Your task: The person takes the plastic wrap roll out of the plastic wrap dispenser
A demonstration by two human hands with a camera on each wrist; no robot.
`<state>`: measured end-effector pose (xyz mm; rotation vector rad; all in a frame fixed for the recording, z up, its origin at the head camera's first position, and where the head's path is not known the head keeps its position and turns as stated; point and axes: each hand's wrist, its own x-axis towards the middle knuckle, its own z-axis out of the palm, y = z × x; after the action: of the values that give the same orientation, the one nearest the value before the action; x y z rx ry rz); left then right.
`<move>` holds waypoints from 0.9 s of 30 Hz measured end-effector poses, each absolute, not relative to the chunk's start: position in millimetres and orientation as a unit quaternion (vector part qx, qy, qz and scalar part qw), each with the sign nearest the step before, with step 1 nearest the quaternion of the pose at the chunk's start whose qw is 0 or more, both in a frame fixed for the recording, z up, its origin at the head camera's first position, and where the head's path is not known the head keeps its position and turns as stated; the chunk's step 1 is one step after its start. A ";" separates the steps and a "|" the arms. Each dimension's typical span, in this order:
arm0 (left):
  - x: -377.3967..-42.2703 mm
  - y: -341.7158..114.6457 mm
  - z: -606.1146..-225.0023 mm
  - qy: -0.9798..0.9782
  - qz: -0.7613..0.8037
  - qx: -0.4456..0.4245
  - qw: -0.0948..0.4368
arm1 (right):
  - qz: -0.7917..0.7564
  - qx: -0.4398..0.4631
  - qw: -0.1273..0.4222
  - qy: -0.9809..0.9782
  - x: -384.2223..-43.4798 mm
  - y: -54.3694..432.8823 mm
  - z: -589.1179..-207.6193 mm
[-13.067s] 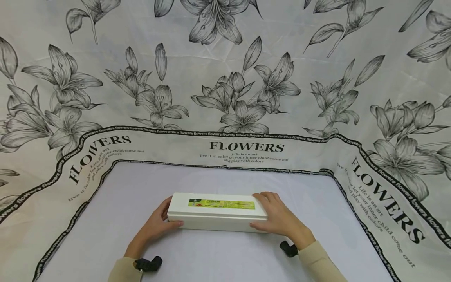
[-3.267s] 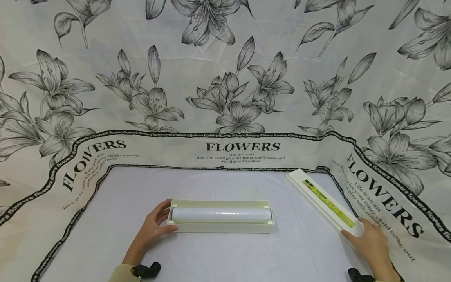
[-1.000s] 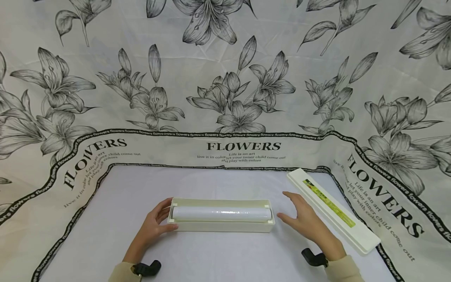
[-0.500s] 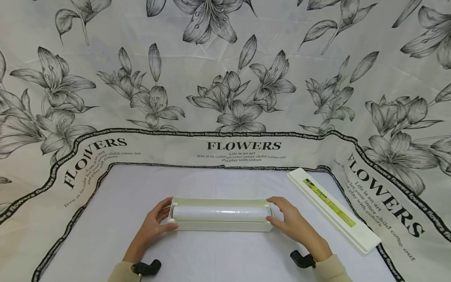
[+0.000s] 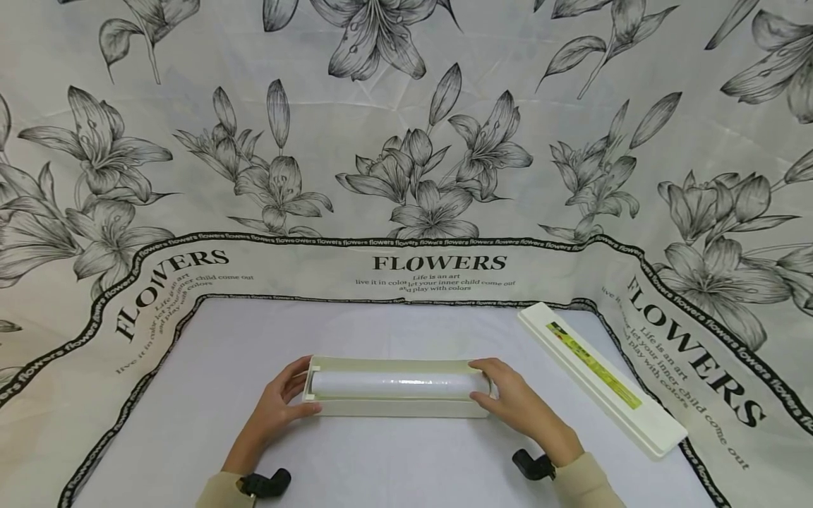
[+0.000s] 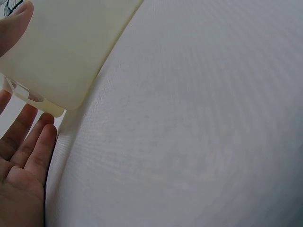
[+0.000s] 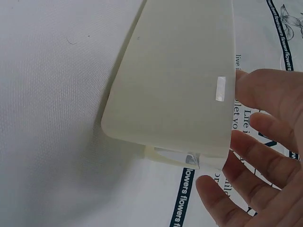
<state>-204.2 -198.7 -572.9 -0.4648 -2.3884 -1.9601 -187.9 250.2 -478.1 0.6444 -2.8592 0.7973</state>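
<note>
A long cream cling film box (image 5: 400, 409) lies lidless on the white cloth in the head view. Inside lies a shiny white roll of cling film (image 5: 400, 383). My left hand (image 5: 281, 400) holds the box's left end, thumb on the front wall (image 6: 57, 56) and fingers round the end. My right hand (image 5: 521, 403) reaches over the right end, its thumb at the front rim by the roll and its index finger at the back rim. The right wrist view shows its other fingers (image 7: 253, 184) spread loosely by the end. The roll's right end is partly hidden.
The white lid (image 5: 603, 381) with a yellow-green label lies diagonally at the right, its near corner at the cloth's black border. White tablecloth (image 5: 394, 466) stretches in front of the box. Behind rises a flower-printed cloth (image 5: 432, 155).
Earlier the lid was on the box; my right hand then set it down at the right. Since then that hand has come left to the box's right end. The left hand stays put.
</note>
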 end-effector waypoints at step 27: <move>-205.4 -200.4 -574.8 -0.766 -0.625 -0.150 0.012 | 0.230 0.191 -0.035 -0.954 -204.2 243.8 -470.4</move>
<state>-205.4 -200.4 -574.8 -0.4668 -2.3890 -1.9491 -204.2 243.8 -470.4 0.6125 -3.0650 0.7387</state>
